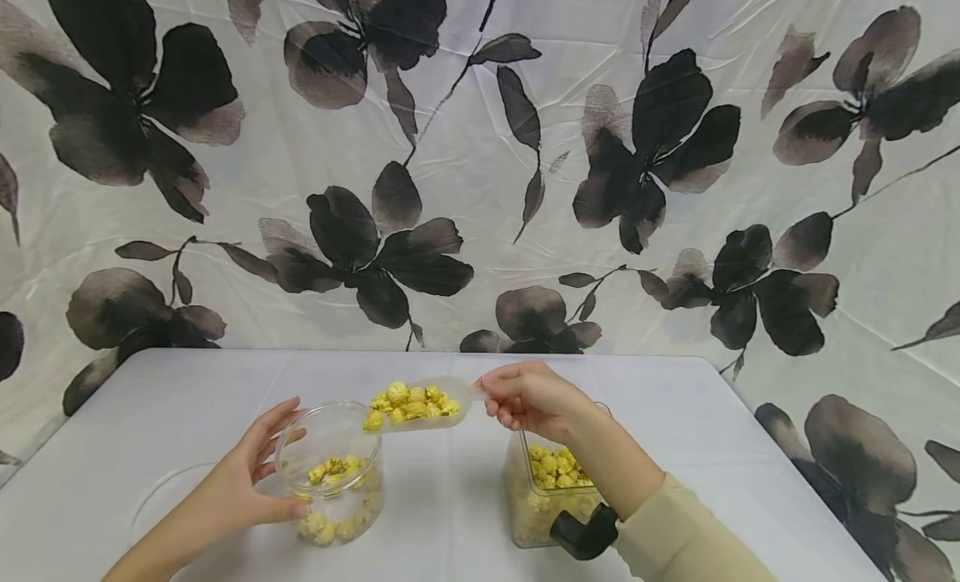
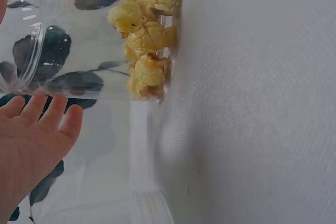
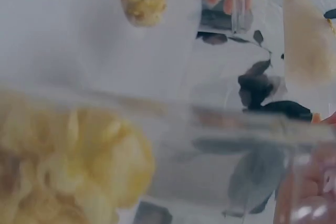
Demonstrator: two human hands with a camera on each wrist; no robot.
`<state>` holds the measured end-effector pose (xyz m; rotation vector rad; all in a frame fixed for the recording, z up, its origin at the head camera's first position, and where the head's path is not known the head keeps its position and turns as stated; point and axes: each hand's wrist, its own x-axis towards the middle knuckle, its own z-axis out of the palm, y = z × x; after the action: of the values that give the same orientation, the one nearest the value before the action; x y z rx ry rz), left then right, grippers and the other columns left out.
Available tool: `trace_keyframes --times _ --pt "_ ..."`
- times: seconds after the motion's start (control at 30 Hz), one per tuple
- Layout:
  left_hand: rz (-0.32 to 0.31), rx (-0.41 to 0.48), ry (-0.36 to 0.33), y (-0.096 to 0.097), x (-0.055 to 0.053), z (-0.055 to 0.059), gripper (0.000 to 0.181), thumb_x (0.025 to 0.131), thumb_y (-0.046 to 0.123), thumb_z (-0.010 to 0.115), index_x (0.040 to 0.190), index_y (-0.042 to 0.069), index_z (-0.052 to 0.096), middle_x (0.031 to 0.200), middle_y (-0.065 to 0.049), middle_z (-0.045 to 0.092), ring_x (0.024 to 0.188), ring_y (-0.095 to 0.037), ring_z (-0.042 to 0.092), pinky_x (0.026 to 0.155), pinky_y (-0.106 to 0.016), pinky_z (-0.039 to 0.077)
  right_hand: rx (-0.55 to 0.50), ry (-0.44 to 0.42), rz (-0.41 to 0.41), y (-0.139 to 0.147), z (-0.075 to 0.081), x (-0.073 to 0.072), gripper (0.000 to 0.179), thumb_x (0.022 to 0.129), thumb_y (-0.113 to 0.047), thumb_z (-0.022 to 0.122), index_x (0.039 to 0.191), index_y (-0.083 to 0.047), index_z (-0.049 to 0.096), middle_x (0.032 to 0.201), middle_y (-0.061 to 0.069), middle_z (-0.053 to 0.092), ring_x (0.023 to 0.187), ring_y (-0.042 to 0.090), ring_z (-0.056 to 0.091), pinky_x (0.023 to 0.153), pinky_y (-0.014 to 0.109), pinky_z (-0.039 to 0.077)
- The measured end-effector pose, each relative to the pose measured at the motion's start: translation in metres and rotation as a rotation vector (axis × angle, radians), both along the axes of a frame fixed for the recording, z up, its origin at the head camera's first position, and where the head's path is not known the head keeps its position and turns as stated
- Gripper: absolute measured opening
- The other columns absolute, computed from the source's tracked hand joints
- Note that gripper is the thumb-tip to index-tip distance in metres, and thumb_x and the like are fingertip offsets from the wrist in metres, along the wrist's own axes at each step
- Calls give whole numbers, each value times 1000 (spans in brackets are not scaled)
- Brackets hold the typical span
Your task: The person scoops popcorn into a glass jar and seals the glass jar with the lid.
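Note:
My left hand (image 1: 251, 474) holds a clear round jar (image 1: 371, 457), thumb at the near side and fingers round the far side. Yellow popcorn (image 2: 149, 40) lies along the jar's bottom. My right hand (image 1: 536, 398) pinches the handle end of a pale translucent scoop (image 1: 463, 398). The scoop is heaped with popcorn (image 1: 412, 403), and its front end comes right at the jar's rim. Below the right forearm stands a clear square container (image 1: 521, 503) of popcorn, partly hidden by the arm; in the right wrist view its popcorn (image 3: 73, 166) fills the near corner.
A clear round lid (image 1: 153, 494) lies on the white table (image 1: 442, 507), partly behind the left forearm. A black curved piece (image 1: 585, 532) sits at the right wrist, overlapping the square container. Behind the table hangs a white flower-print cloth (image 1: 480, 173).

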<state>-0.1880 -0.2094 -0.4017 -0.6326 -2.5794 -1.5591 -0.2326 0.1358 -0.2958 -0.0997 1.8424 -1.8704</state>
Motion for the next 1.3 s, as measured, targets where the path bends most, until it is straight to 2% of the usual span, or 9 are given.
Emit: trace_keyframes --times 0.07,0.13,0.27,0.4,0.5,0.6,0.87,1.03,1.3 --pt "17 -21 -26 2 0 -1 102 68 5 82 147 16 19 144 -14 31 113 19 34 84 -16 42 7 -5 2 -5 -1 0 19 93 -2 48 106 9 58 60 1 55 46 6 46 46 13 39" --pt "23 -27 -35 3 1 -1 97 68 7 82 145 13 22 143 -15 32 112 19 33 89 -28 45 16 -5 6 -10 -1 1 21 93 -2 48 107 10 58 60 1 56 46 6 46 46 13 40" --pt "16 -15 -26 6 4 0 92 69 9 81 142 12 26 140 3 36 113 17 33 91 -55 41 34 3 21 -21 0 1 22 93 -3 49 109 11 57 60 1 56 46 6 47 47 13 41" --pt "10 -8 -16 7 5 0 90 70 9 81 142 13 28 135 18 36 114 17 32 93 -46 43 65 30 40 -31 3 0 24 93 -4 51 110 13 58 59 1 56 46 6 47 47 14 41" --pt "15 -4 -36 7 5 0 89 70 10 81 141 12 28 138 11 37 113 18 31 95 -47 42 106 72 49 -38 2 0 24 93 -5 52 108 13 59 59 1 55 47 6 48 47 14 41" --pt "24 -3 -54 8 5 0 89 70 11 81 141 11 28 140 -2 37 113 19 30 91 -64 36 168 132 49 -46 2 0 23 93 -6 54 106 11 62 58 2 54 47 7 48 47 15 39" --pt "37 -7 -82 8 4 1 89 71 12 81 141 9 27 142 -14 35 111 20 29 92 -64 35 292 321 64 -66 7 7 16 91 -6 59 94 6 68 57 5 54 48 11 50 46 17 40" --pt "39 3 -93 8 5 1 89 70 12 81 141 9 27 142 -16 34 110 21 28 91 -66 35 345 464 103 -77 9 12 13 90 -5 59 88 5 68 56 5 53 47 13 50 44 20 40" --pt "24 19 -109 8 4 2 88 71 11 80 142 13 28 143 -14 34 112 20 29 88 -70 33 532 883 221 -80 5 19 14 91 -7 58 90 0 70 61 5 60 46 6 50 49 17 44"
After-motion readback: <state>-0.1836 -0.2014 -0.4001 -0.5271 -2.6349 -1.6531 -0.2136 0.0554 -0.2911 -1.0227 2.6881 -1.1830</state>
